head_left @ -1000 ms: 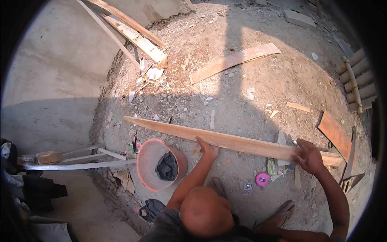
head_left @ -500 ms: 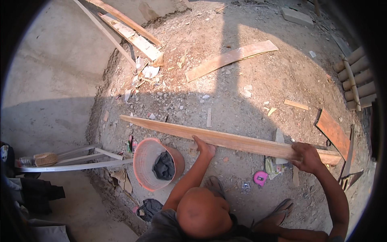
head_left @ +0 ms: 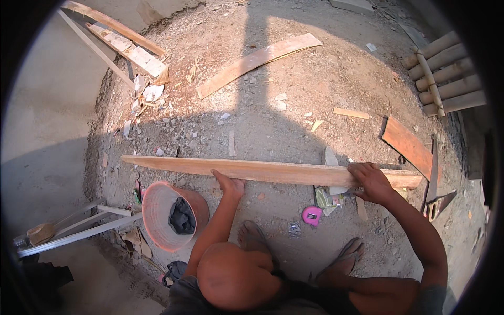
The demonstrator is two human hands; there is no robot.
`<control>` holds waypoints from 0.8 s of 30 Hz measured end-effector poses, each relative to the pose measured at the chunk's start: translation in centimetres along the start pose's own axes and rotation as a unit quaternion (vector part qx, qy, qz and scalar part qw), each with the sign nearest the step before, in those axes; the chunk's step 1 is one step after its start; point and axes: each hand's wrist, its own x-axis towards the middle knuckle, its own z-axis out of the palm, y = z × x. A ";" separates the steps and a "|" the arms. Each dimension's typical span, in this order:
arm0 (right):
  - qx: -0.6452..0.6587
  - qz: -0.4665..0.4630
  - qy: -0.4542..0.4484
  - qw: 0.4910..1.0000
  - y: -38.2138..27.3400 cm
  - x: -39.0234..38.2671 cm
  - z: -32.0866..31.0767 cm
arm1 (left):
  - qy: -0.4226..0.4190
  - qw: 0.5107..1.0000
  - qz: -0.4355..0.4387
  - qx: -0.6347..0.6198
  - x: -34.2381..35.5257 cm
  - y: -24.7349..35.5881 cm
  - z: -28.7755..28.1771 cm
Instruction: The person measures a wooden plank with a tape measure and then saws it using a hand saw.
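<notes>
The view has turned, so the long plank (head_left: pixel 294 171) runs nearly level; both grips look unchanged, suggesting steady holding. On the plank's near side stands a pink bucket (head_left: pixel 156 210) that may hinder; then the left hand (head_left: pixel 229 185) grasping the plank; a pink tape measure (head_left: pixel 312 216); a green packet (head_left: pixel 323 197); the right hand (head_left: pixel 371 182) clasping the plank. Just past its right end lies a handsaw (head_left: pixel 433 177).
</notes>
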 end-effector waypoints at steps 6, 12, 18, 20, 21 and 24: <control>-0.034 -0.023 0.000 0.999 1.0 0.9 1.1 | 0.000 0.995 -0.041 0.093 -1.6 0.0 -0.1; -0.021 0.047 -0.068 0.996 1.7 1.1 1.3 | -0.042 0.968 -0.100 0.224 -3.3 -2.3 0.6; 0.007 0.052 -0.069 0.996 0.8 2.1 0.9 | -0.261 0.840 -0.085 0.467 -5.5 -5.9 -2.9; -0.008 0.059 -0.084 0.995 1.8 0.9 0.6 | -0.382 0.711 0.004 0.590 -8.5 -8.9 -2.0; -0.016 0.050 -0.078 0.996 2.0 0.6 0.6 | -0.473 0.537 0.116 0.689 -10.3 -9.0 -0.8; -0.030 0.048 -0.024 0.998 1.9 0.4 0.5 | -0.574 0.398 0.268 0.664 -13.7 -9.8 1.6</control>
